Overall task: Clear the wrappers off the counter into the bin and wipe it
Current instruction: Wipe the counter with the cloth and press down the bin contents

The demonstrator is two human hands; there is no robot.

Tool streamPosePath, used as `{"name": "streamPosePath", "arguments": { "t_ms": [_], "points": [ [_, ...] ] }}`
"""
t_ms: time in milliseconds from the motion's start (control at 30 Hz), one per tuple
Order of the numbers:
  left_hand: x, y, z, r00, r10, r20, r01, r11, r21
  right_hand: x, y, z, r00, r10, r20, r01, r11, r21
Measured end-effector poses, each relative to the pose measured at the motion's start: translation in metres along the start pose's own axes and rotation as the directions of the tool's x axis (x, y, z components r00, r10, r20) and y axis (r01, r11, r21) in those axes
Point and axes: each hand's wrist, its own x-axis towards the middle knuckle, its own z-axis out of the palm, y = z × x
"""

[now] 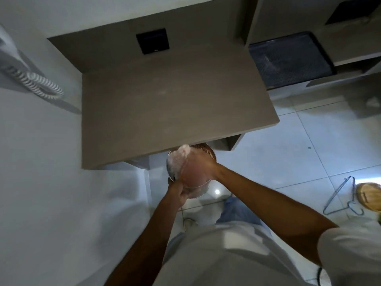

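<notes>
The brown counter [165,96] is bare on top. Just below its front edge I hold a round metal bin [207,150] with a perforated wall, tilted toward me. My left hand [177,193] grips the bin's near side. My right hand [199,163] is motion-blurred over the bin's mouth, its fingers on a crumpled white wrapper [181,154] at the rim by the counter edge. The blur hides the inside of the bin.
A black panel [152,41] is set in the wall behind the counter. A coiled phone cord [39,83] hangs at the left. A dark mesh basket [288,60] sits on a shelf at the right. A wire hanger [346,197] and a wooden disc [371,195] lie on the tiled floor.
</notes>
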Motion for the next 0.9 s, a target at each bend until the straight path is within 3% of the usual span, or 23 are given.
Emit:
{"name": "streamPosePath", "arguments": {
  "t_ms": [33,100,200,267,333,400,467,500,567,633,667,733,767,800,833,900],
  "points": [
    [-0.001,-0.003,0.007,1.0,-0.003,-0.002,0.003,1.0,-0.011,0.0,-0.005,-0.011,0.992,0.127,-0.02,-0.12,0.971,0.205],
    [0.0,-0.007,0.019,1.0,-0.01,-0.001,0.01,1.0,-0.026,0.006,-0.023,-0.041,0.979,0.201,0.019,-0.183,0.846,0.5],
    [-0.001,-0.012,0.043,0.999,-0.023,0.024,0.024,0.999,-0.043,0.018,-0.059,-0.098,0.996,0.091,0.022,-0.074,0.629,0.774],
    [-0.005,-0.016,0.06,0.999,-0.032,0.043,0.034,0.998,-0.05,0.026,-0.09,-0.133,1.0,0.011,0.021,-0.023,0.59,0.807],
    [-0.006,-0.022,0.079,0.999,-0.022,0.041,0.024,0.999,-0.029,0.032,-0.117,-0.164,1.0,0.0,-0.031,0.022,0.725,0.689],
    [-0.004,-0.032,0.094,0.999,-0.002,0.041,0.001,1.0,0.011,0.037,-0.13,-0.189,0.966,0.006,-0.259,0.108,0.898,0.426],
    [-0.004,-0.041,0.111,0.999,-0.005,0.044,0.004,0.999,0.033,0.035,-0.125,-0.212,0.8,-0.112,-0.59,0.174,0.983,0.05],
    [-0.002,-0.046,0.118,0.999,-0.015,0.033,0.014,1.0,0.016,0.03,-0.116,-0.221,0.685,-0.223,-0.693,0.167,0.975,-0.149],
    [0.003,-0.056,0.126,1.0,-0.027,0.013,0.027,0.999,-0.017,0.01,-0.082,-0.231,0.566,-0.483,-0.667,0.188,0.864,-0.466],
    [0.013,-0.065,0.136,0.999,-0.034,0.011,0.034,0.999,-0.034,-0.008,-0.037,-0.236,0.577,-0.678,-0.455,0.266,0.683,-0.681],
    [0.02,-0.07,0.139,1.0,-0.027,0.003,0.027,0.999,-0.034,-0.012,-0.013,-0.239,0.637,-0.68,-0.364,0.276,0.642,-0.716],
    [0.034,-0.077,0.146,1.0,0.018,0.0,-0.018,0.999,-0.04,-0.009,0.028,-0.244,0.83,-0.454,-0.324,0.129,0.721,-0.68],
    [0.045,-0.082,0.149,0.999,0.032,-0.001,-0.033,0.998,-0.046,0.002,0.044,-0.248,0.916,-0.225,-0.331,-0.038,0.774,-0.632],
    [0.057,-0.084,0.152,1.0,0.027,-0.008,-0.027,0.997,-0.066,0.017,0.056,-0.251,0.939,0.035,-0.341,-0.235,0.789,-0.568],
    [0.072,-0.087,0.154,1.0,0.018,-0.014,-0.019,0.997,-0.072,0.034,0.066,-0.253,0.916,0.239,-0.323,-0.38,0.776,-0.503],
    [0.103,-0.091,0.157,1.0,0.014,-0.005,-0.014,0.997,-0.074,0.071,0.089,-0.256,0.866,0.385,-0.319,-0.49,0.783,-0.383]
  ]
}}
